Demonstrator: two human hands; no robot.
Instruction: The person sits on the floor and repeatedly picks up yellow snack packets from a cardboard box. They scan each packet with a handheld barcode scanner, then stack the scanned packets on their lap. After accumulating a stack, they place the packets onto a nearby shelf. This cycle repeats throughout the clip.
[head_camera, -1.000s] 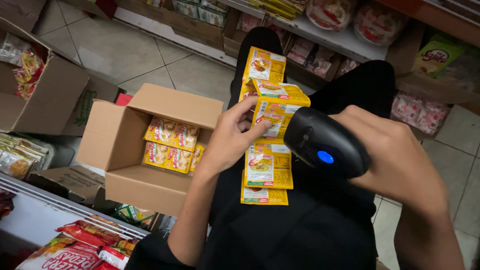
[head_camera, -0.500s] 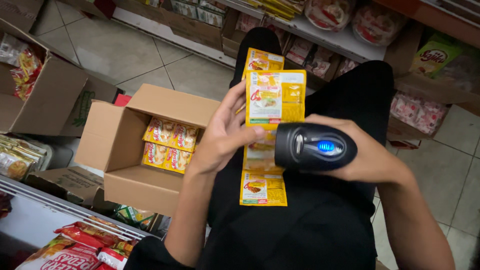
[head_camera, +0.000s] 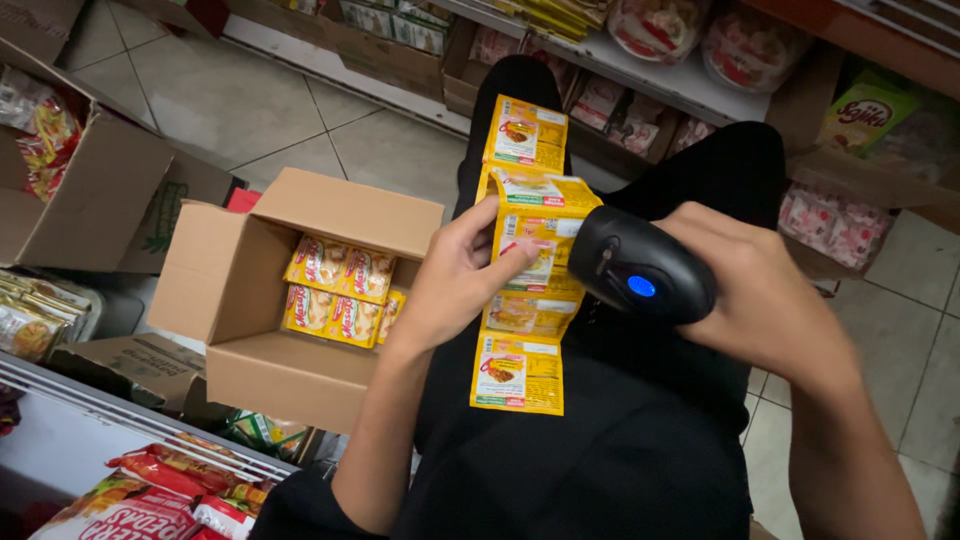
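Note:
A long strip of joined yellow sachets (head_camera: 522, 270) lies along my lap, over black trousers. My left hand (head_camera: 455, 285) pinches the strip at its middle, thumb on a sachet's face. My right hand (head_camera: 770, 300) grips a black handheld scanner (head_camera: 640, 275) with a lit blue button; its head touches the strip's right edge beside my left thumb. The strip's top end reaches my knee, and its bottom end hangs loose below my left hand.
An open cardboard box (head_camera: 240, 290) with more yellow sachets (head_camera: 340, 290) stands on the floor left of my legs. Another open box (head_camera: 80, 190) with packets sits farther left. Store shelves (head_camera: 680, 80) with packaged goods run across the top. Red packets (head_camera: 150, 500) lie bottom left.
The strip's upper sachets, lifted half a second ago, have folded back down. The scanner has moved up and turned so its head points at the strip.

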